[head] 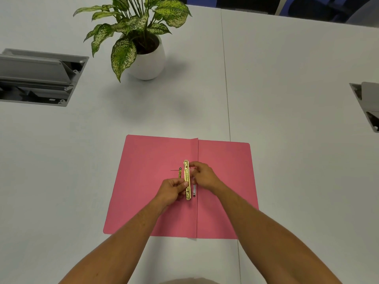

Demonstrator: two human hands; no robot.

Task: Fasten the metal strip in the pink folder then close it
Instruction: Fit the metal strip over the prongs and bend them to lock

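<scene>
Now both hands grip the brass metal strip [187,179] over the open pink folder [147,181].
Left hand [171,191] pinches its near end; right hand [203,176] its far part, on the white counter [287,99].

One pink folder [155,181] is lying open on one white table [287,89]. Two gold metal pieces are showing at its fold: one long metal strip [186,179] and one shorter prong [179,173] just beside it. Two hands are working there, a left hand [172,191] and a right hand [204,176]. One potted plant [143,48] is standing farther back, and two open cable hatches are sitting in the tabletop, a left hatch [39,76] and a right hatch [367,105].
</scene>
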